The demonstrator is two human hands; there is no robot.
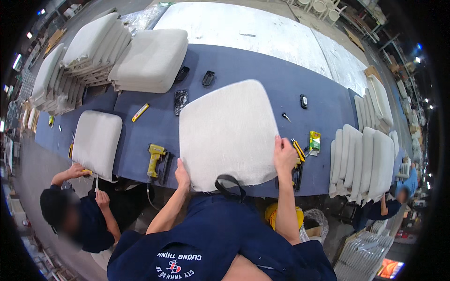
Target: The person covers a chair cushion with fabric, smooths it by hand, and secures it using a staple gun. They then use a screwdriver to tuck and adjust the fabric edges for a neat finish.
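A light-coloured, cloth-covered seat cushion (227, 133) is in front of me at the table's near edge, its smooth face up. My left hand (183, 174) grips its lower left edge, thumb on the side. My right hand (284, 157) is closed on its right edge. The fingers beneath the cushion are hidden. Frayed cloth shows along the near edge, where a black strap loop (229, 185) hangs. A yellow staple gun (156, 160) lies left of my left hand. A yellow utility knife (298, 150) is just right of my right hand, beside a green and yellow packet (314, 141).
Cushion stacks (150, 61) rise at the far left, and more cushions (361, 159) stand at the right. A co-worker at left handles another cushion (97, 143). A yellow knife (140, 112), a black pouch (181, 100) and small black trays (208, 78) lie on the blue table (323, 103).
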